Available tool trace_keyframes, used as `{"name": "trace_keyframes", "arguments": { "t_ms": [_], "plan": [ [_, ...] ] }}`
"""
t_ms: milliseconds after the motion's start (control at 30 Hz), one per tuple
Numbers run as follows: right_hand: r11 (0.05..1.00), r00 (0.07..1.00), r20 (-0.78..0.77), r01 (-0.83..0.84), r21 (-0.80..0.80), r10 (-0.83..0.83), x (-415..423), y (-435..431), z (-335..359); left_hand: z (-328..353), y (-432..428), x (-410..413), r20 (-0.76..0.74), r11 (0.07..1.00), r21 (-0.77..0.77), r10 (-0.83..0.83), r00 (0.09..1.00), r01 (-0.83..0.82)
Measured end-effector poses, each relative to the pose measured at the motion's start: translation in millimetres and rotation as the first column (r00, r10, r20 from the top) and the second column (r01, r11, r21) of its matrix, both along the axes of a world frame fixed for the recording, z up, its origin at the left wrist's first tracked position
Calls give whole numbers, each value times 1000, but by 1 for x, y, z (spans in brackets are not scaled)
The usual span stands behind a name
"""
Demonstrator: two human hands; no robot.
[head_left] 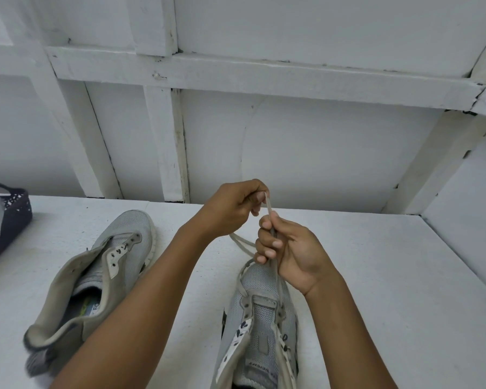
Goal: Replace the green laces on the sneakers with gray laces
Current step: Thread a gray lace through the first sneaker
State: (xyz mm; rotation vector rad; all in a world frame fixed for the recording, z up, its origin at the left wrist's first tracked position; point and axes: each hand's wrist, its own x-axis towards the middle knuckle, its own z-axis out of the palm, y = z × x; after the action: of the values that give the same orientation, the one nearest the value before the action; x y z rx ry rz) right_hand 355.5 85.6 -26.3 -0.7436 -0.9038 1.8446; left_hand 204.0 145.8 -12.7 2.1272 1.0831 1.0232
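Two hands close together above the near right grey mesh sneaker [264,313], pinching its thin gray lace [269,206]: left hand [233,209] high at the tip, right hand [289,251] lower, likely to pull it even. Left of it, second grey sneaker [118,262], no lace.

bare table [376,276] right, sneaker [101,265] – basket [9,217] left

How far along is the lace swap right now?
Done: no green lace shows on either sneaker. In hand: the left hand and right hand hold the gray lace, seemingly threaded through only the lowest eyelets of the right sneaker. Remaining: its upper eyelets and the whole left sneaker, whose eyelets are empty.
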Motion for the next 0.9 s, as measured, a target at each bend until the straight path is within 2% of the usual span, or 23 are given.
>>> {"name": "trace_keyframes", "arguments": {
  "t_ms": [367,633,800,900],
  "plan": [
    [996,961,-263,88,-9,-87,-11,0,-40,-10,4,3,-19,999,24,46,999,-45],
    [993,979,-169,119,21,-114,-11,1,-48,-5,14,3,4,988,117,101,995,-101],
    [992,988,-145,61,106,-45,-12,0,-56,0,25,4,39,978,158,135,990,-140],
    [994,984,-180,31,101,-12,-11,1,-59,3,31,9,17,979,163,123,992,-124]
  ]
}}
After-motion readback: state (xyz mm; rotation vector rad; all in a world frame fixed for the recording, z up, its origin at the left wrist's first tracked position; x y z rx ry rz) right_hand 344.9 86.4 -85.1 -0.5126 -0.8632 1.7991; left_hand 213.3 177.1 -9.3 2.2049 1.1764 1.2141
